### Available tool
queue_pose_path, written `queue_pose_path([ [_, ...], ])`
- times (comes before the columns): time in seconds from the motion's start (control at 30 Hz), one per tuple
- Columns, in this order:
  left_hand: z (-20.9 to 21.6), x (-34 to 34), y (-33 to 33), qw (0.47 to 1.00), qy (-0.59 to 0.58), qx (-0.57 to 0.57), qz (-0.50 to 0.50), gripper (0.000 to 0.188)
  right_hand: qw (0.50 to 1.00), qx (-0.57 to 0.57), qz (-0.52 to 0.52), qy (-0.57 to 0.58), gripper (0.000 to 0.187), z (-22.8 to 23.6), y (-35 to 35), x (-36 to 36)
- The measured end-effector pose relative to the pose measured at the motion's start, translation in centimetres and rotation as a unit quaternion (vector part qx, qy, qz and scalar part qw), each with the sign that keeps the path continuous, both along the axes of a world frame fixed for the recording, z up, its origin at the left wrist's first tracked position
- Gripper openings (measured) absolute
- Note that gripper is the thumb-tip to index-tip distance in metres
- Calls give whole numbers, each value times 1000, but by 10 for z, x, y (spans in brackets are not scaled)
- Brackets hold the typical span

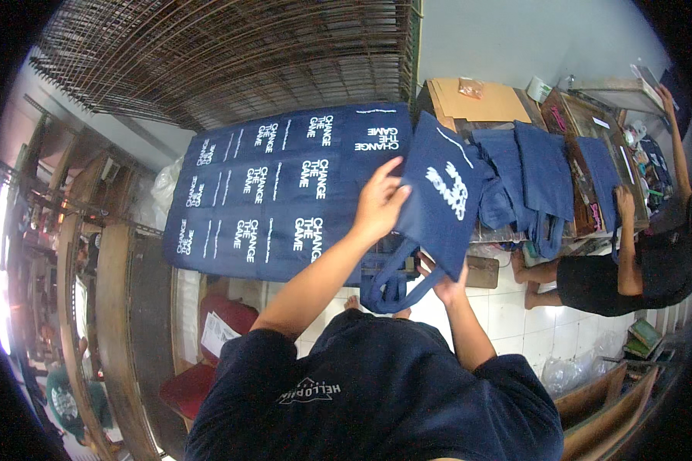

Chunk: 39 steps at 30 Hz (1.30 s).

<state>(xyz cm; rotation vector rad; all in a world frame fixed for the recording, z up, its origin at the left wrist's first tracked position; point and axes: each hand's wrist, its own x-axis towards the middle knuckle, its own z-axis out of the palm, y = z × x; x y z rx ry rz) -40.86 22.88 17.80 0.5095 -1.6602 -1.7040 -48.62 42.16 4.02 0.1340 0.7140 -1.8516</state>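
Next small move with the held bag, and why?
I'd probably straighten the handles of the navy bag first: they dangle in loose loops, while the left hand and right hand hold it tilted; the printed bags laid out to the left lie flat.

At upper left there is a large wire rack (231, 61). Right of it lie brown sheets (501, 104) with one small packet (470, 88) on top, near a white container (539, 89). A red chair (188, 389) carries some papers (217, 334). Clear plastic bags (561, 375) rest on the tiled floor (504, 315); at right is a co-worker (661, 265) in dark clothes
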Motion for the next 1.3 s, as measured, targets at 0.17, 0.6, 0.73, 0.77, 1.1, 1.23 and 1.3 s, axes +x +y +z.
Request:
queue_pose_path([
  [0.17, -49, 92, -21, 994, -43, 37, 91, 49, 994, 59, 4, 95, 54, 28, -13, 5],
  [0.6, -213, 159, -39, 935, -328, -53, 121, 49, 778, 383, -12, 499, 41, -78, -49, 24],
  [0.73, -215, 163, -45, 936, -333, -71, 91, 45, 716, 425, -25, 554, 39, -85, -50, 28],
  [0.77, -214, 165, -45, 934, -337, -77, 88, 45, 702, 437, -18, 562, 38, -85, -50, 30],
  [1.1, -205, 168, -59, 923, -365, -119, 27, 47, 705, 477, -34, 523, 36, -105, -49, 26],
  [1.23, -202, 169, -60, 924, -368, -101, 10, 47, 691, 486, -40, 534, 34, -91, -50, 34],
  [1.3, -206, 169, -59, 926, -365, -100, 15, 47, 682, 493, -39, 539, 34, -90, -49, 33],
])
